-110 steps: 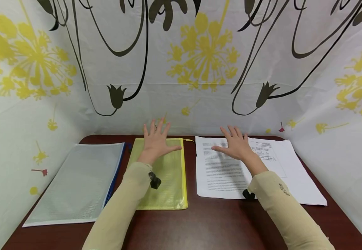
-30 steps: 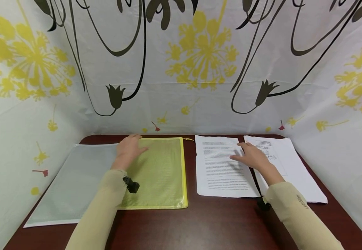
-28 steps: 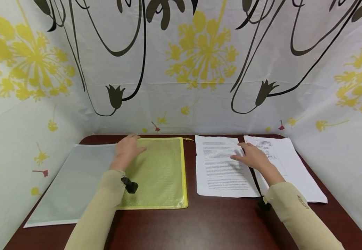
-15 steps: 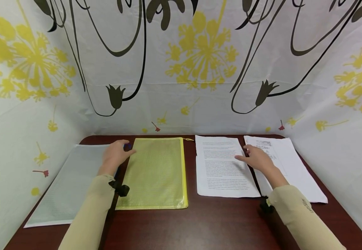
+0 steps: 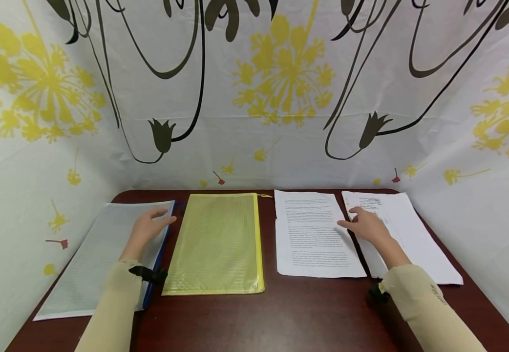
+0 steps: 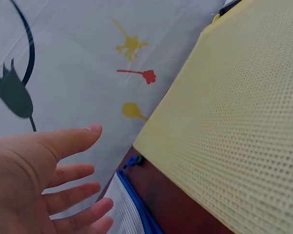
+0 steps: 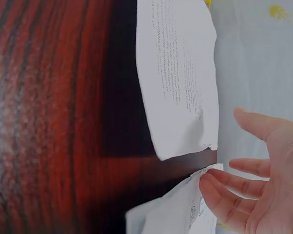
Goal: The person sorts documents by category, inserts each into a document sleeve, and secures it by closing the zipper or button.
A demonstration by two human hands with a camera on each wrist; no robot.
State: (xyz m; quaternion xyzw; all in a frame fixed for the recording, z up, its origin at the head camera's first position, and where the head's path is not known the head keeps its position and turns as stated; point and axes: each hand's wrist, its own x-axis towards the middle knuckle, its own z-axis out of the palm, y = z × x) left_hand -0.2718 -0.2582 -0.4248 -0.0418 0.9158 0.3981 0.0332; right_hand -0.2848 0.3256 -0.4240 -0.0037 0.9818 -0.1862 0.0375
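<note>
My left hand (image 5: 146,229) is over a clear zip folder (image 5: 89,266) with a blue zip edge, at the left of the table. Its fingers are loosely bent and hold nothing; the left wrist view shows the thumb (image 6: 78,140) apart from them. A yellow mesh zip folder (image 5: 219,244) lies flat to its right. Farther right are a printed paper stack (image 5: 313,239) and a second paper stack (image 5: 417,239). My right hand (image 5: 372,230) is over the second stack's left edge, thumb toward the first. Whether its fingertips touch the paper I cannot tell.
A dark brown table (image 5: 254,322) bears the folders and papers. A patterned white cloth (image 5: 254,151) closes off the back and both sides. A strip of table shows between the two paper stacks, and another between the folders.
The left hand has moved left, from over the yellow folder to the clear folder. The right hand has shifted right, from over the printed stack to the second stack's edge. The folders stay put.
</note>
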